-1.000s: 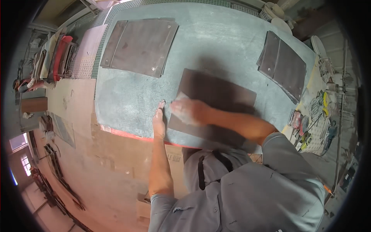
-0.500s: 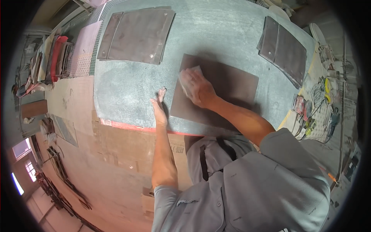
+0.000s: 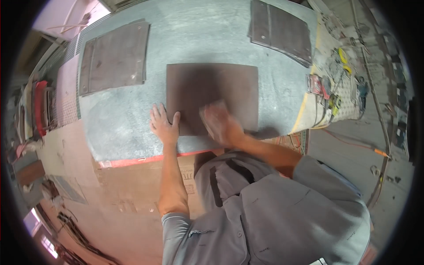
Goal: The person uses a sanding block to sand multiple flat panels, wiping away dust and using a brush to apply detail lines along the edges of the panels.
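Note:
A dark brown rectangular panel lies flat on the blue-grey tabletop in front of me. My left hand is spread open at its left edge, with the thumb by the panel and the fingers over the tabletop. My right hand is over the panel's near half, smeared by motion. Its fingers press down on a thin pale flat pad, of which only an edge shows beside them; the exact kind of pad cannot be made out.
Similar brown panels with round metal fittings lie stacked at the far left and far right. Hand tools rest on a pale perforated surface to the right. The table has a red front edge; cardboard is below.
My view has turned, so the panel looks squarer to me. My left hand has gone from raised on edge to spread beside the panel. My right hand has swept toward the panel's near side.

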A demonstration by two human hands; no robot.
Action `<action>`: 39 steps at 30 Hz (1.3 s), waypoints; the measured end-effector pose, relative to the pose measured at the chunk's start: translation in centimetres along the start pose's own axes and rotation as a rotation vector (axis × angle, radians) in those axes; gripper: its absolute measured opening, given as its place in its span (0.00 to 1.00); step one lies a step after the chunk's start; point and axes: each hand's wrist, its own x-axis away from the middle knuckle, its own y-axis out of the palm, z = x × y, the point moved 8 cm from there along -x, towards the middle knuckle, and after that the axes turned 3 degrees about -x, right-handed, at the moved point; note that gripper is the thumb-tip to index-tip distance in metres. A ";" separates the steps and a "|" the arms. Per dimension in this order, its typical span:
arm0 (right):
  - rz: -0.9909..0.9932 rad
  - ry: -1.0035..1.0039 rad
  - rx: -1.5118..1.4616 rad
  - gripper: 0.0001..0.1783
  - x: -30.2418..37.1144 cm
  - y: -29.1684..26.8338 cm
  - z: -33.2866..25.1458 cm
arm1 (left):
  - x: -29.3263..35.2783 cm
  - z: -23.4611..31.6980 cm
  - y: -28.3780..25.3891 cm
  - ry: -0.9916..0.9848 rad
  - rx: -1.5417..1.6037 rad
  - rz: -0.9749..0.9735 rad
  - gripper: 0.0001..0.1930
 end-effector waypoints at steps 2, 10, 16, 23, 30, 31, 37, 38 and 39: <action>-0.141 -0.030 -0.119 0.37 2.9 -0.7 -1.4 | 0.0 -0.2 -0.4 -0.012 -0.054 0.001 0.41; 0.149 0.410 0.151 0.42 -3.3 -3.2 15.9 | -0.4 0.6 -0.7 0.060 0.008 0.002 0.39; -0.090 0.440 0.026 0.44 10.1 -1.4 -0.7 | -1.9 4.9 -2.1 0.100 -0.014 0.054 0.40; 0.166 0.658 0.032 0.46 1.4 -5.7 12.8 | -6.7 18.7 2.0 0.238 -0.027 0.010 0.37; 0.300 0.788 -0.082 0.41 6.7 -6.4 11.8 | -6.8 20.2 1.5 0.221 -0.212 0.007 0.39; 0.368 0.760 -0.087 0.40 4.6 -6.6 14.5 | -6.6 20.1 1.2 0.225 -0.212 0.006 0.39; 0.262 0.819 0.036 0.35 0.1 -6.0 18.9 | -7.2 20.7 1.3 0.228 -0.234 -0.012 0.39; 0.226 0.814 0.022 0.37 2.3 -5.9 16.8 | -7.0 20.7 1.3 0.216 -0.232 -0.030 0.39; 0.099 0.822 0.080 0.34 5.6 -4.7 14.5 | -7.1 20.8 1.4 0.220 -0.244 -0.033 0.39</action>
